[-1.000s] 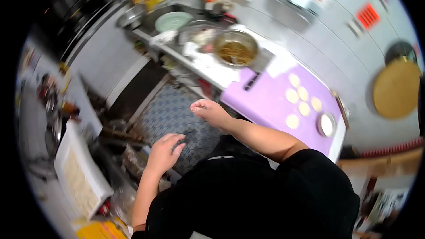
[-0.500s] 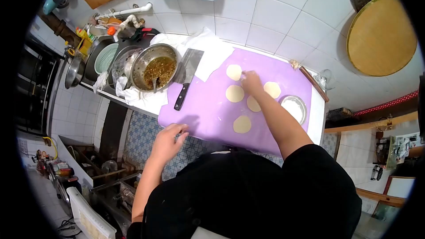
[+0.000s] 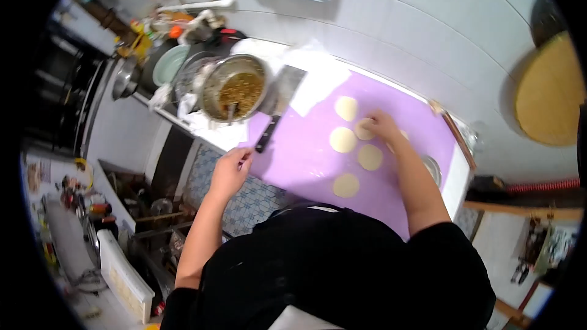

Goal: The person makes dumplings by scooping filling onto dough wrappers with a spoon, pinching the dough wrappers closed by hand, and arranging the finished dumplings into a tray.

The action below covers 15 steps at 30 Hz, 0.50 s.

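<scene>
Several pale round dough wrappers lie on the purple mat, among them one near the back (image 3: 346, 108) and one near the front edge (image 3: 346, 185). My right hand (image 3: 383, 124) reaches over the mat, its fingers pinching the right edge of a dough wrapper (image 3: 364, 129). Another wrapper is partly hidden behind that hand's wrist. My left hand (image 3: 230, 171) hovers by the mat's front left corner, loosely curled with thumb and fingers a little apart; nothing shows in it. Beyond it lies a cleaver (image 3: 268, 134) with a black handle.
A steel bowl (image 3: 210, 99) of brown filling with a spoon stands left of the purple mat (image 3: 293, 162). White cloths lie around it. A small bowl (image 3: 433, 170) sits behind my right forearm, and a wooden rolling pin (image 3: 458, 140) lies along the right edge.
The view has shifted, and things appear lower and farther right. My right hand has moved right, and a separate wrapper now shows at its fingertips. My left hand's fingers have drawn closer together.
</scene>
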Tool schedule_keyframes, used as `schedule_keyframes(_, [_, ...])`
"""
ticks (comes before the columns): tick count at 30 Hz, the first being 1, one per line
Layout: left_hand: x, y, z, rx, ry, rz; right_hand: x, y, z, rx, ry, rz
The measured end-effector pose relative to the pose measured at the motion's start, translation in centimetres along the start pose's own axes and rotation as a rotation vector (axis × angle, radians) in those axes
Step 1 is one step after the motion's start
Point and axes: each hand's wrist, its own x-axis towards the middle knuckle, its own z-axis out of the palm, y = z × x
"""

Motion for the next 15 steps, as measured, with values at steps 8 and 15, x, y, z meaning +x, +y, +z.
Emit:
schedule_keyframes(8, [7.9,-9.5,-0.5,0.391,0.149,0.064,-3.7,-7.7,2.2,1.247,0.049,-0.021])
schedule_keyframes(15, [12.1,-13.5,-2.1,0.347,0.059,0.363,-3.0,-12.9,9.0,1.828,-0.242,0.067])
